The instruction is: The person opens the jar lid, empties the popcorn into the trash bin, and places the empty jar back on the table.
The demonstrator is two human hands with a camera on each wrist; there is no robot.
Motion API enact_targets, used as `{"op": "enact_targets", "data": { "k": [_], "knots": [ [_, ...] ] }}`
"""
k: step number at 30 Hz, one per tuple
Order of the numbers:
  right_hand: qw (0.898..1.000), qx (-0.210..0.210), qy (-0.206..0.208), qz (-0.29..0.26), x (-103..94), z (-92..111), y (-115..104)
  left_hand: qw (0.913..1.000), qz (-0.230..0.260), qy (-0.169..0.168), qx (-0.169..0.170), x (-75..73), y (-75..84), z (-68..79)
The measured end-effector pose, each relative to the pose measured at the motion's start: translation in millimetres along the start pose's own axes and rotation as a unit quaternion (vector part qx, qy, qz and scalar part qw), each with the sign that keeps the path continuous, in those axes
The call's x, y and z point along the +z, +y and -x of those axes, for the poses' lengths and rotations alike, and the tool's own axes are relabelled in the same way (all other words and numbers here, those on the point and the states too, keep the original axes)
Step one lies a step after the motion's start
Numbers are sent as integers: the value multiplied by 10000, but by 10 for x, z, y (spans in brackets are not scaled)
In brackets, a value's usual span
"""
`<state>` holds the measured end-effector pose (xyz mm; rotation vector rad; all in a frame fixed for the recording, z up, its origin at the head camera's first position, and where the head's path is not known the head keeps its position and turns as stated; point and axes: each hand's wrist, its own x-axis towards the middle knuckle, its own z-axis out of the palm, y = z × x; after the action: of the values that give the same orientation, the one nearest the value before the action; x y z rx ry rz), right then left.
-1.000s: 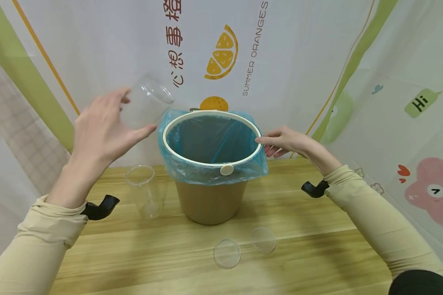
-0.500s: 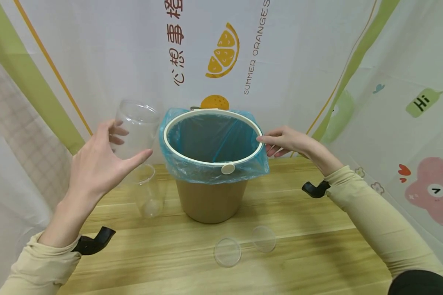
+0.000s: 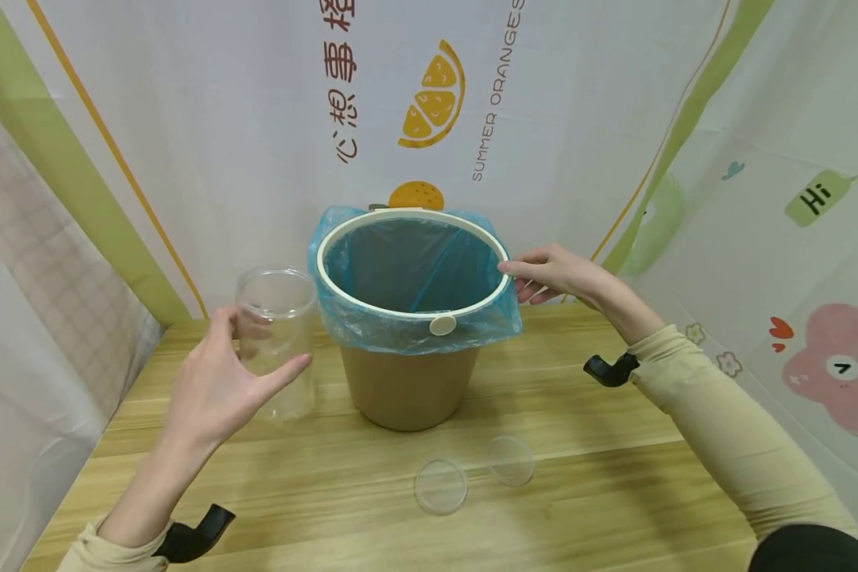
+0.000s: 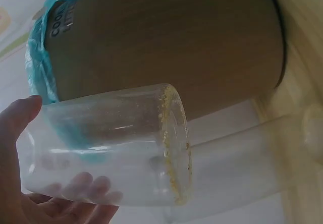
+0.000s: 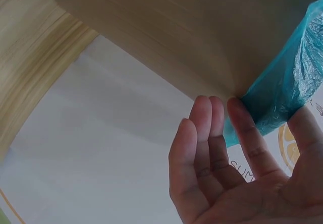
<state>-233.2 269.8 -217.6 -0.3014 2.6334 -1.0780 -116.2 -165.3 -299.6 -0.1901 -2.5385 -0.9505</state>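
Observation:
My left hand (image 3: 218, 389) holds a clear plastic jar (image 3: 277, 298) upright, its mouth at the top, beside the trash bin. In the left wrist view, yellowish crumbs cling around the bottom edge of the jar (image 4: 111, 133). Behind and below it is a second clear container, a plastic cup (image 4: 237, 163), partly overlapped by the jar. With thumb and forefinger, my right hand (image 3: 554, 274) pinches the rim of the brown trash bin (image 3: 407, 381), over its blue bag (image 5: 282, 88). The other right fingers extend loosely, off the bin.
Two clear round lids, one at the left (image 3: 439, 486) and one at the right (image 3: 511, 461), lie on the wooden table (image 3: 579, 492) before the bin. A printed curtain (image 3: 558, 119) hangs behind. Something black (image 3: 818, 548) shows at the lower right corner.
My left hand has brought the jar down from beside the bin's mouth toward the table, turning it from tilted to upright. The right hand stays at the bin's rim.

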Motion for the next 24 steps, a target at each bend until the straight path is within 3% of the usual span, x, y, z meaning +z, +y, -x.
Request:
{"op": "enact_targets", "data": {
  "k": [3, 13, 24],
  "knots": [
    [10000, -24, 30, -32, 9, -2, 1, 9998, 162, -79, -80, 90, -57, 94],
    [9999, -14, 116, -62, 21, -13, 30, 9973, 682, 116, 228, 463, -284, 337],
    [9992, -250, 250, -184, 71, 11, 75, 9920, 1221, -301, -112, 815, -457, 452]
  ]
}}
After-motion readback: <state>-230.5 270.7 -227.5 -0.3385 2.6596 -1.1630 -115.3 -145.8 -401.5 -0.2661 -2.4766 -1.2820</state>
